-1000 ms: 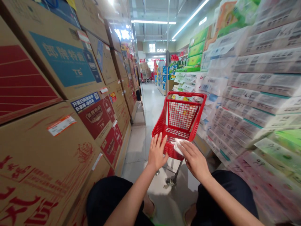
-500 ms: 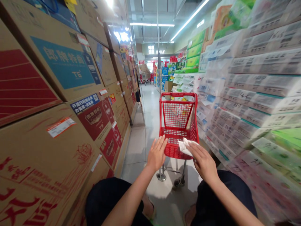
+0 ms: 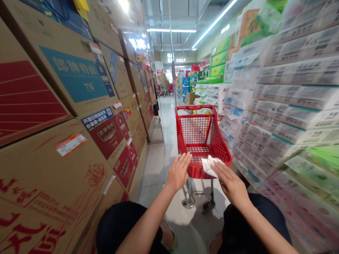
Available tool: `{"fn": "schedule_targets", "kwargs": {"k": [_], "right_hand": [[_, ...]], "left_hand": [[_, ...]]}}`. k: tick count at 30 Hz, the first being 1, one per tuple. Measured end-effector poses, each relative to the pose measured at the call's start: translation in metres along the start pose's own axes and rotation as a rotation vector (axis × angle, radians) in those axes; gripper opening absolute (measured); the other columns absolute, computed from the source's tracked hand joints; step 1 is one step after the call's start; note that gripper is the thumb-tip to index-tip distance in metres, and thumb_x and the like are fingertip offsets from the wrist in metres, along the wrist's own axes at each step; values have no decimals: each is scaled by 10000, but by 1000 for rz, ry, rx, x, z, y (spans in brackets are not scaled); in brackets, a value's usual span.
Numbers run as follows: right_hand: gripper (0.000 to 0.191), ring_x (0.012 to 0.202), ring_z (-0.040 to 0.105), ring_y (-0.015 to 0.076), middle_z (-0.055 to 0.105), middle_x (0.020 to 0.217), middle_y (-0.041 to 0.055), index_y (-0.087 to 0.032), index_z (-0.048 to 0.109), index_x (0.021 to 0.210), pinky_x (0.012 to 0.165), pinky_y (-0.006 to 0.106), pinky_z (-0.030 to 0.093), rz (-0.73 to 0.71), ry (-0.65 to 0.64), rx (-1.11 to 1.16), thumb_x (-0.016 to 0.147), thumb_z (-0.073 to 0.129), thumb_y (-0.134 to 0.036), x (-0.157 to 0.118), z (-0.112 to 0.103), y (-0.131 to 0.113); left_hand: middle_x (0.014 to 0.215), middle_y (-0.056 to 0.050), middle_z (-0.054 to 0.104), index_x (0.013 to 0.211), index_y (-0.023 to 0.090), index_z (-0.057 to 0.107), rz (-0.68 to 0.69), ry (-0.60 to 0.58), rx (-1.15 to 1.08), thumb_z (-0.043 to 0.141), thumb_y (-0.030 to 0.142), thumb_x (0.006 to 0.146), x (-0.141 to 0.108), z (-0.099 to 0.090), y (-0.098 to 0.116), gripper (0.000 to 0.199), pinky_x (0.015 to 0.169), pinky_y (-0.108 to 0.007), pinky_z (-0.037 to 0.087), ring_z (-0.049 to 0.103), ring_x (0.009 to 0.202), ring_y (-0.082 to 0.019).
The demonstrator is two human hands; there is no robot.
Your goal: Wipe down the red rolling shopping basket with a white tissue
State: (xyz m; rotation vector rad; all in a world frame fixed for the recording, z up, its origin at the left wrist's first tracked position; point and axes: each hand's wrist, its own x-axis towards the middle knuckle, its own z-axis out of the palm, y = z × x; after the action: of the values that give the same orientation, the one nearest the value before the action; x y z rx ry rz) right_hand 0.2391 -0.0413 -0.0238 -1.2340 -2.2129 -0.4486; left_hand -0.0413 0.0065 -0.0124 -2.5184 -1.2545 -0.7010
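Note:
A red shopping cart (image 3: 197, 128) with a plastic mesh basket stands in front of my knees, its near rim level with my hands. My left hand (image 3: 179, 171) is at the rim's left side with its fingers stretched out flat; whether it presses on the rim I cannot tell. In my right hand (image 3: 233, 182) is a crumpled white tissue (image 3: 209, 165), held under the fingers against the right part of the near rim. Grey metal legs and casters (image 3: 188, 202) show below the basket.
Cardboard cartons (image 3: 66, 176) are stacked close on my left. Plastic-wrapped paper packs (image 3: 288, 109) rise on my right. A thin upright pole (image 3: 173, 70) is behind the cart. Farther down the aisle stands another cart (image 3: 164, 86) loaded with boxes.
The red cart has turned a little, its near end swinging right and its far end left. The pole has shifted left. Both hands have moved slightly right, the tissue still in the right one.

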Motion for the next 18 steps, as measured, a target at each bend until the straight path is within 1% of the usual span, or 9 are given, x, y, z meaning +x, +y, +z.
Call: {"fn": "schedule_targets", "kwargs": {"k": [2,4,7,10,12,15,17,18], "right_hand": [[799,1488,419,252,468,1598,35,-296,347,1608,1201,469,432,61,22,-18,870,444,-4,-9,-2,12],[792,1476,437,254,487,1585,36,-298,352,1606,1192,468,444,108,40,-27,874,449,-13,-11,0,15],[780,1464,455,267,516,1563,54,-271,364,1603,1185,479,450,127,58,-23,870,460,-22,0,7,5],[767,1478,432,272,509,1567,78,-219,378,1596,1202,484,426,75,37,16,860,462,-20,12,11,-11],[779,1484,423,265,504,1571,83,-205,375,1596,1207,480,419,42,29,44,846,458,-14,14,10,-16],[800,1467,450,247,511,1567,63,-238,379,1596,1203,472,426,22,30,63,833,449,-5,6,3,-8],[795,1457,465,241,514,1565,47,-267,387,1592,1199,470,433,33,30,66,842,450,-13,-3,-3,3],[785,1453,470,240,516,1563,43,-277,389,1591,1198,469,435,47,33,65,852,454,-21,-7,-5,9]], "left_hand": [[1711,-17,208,1641,206,217,2,-4,-7,489,78,810,4,1,0,884,1311,-467,166,206,1582,-200],[1713,-36,200,1627,193,259,10,-3,-30,508,95,816,8,3,9,854,1312,-466,163,211,1582,-210],[1713,-60,203,1612,180,289,24,-13,-70,542,141,832,14,6,29,821,1313,-479,147,206,1583,-231],[1711,-63,214,1615,155,275,51,-38,-99,553,169,841,17,6,47,822,1320,-453,104,188,1587,-219],[1707,-61,226,1621,139,256,79,-49,-101,547,180,857,19,6,52,819,1323,-430,71,185,1588,-204],[1700,-43,252,1625,158,253,158,-71,-63,526,186,893,27,5,45,782,1322,-421,33,183,1587,-183],[1702,-37,248,1627,172,251,192,-88,-13,527,186,902,37,5,33,776,1320,-430,26,165,1591,-183],[1707,-43,233,1630,170,241,183,-92,14,536,183,897,43,6,27,789,1318,-436,32,155,1593,-189]]}}
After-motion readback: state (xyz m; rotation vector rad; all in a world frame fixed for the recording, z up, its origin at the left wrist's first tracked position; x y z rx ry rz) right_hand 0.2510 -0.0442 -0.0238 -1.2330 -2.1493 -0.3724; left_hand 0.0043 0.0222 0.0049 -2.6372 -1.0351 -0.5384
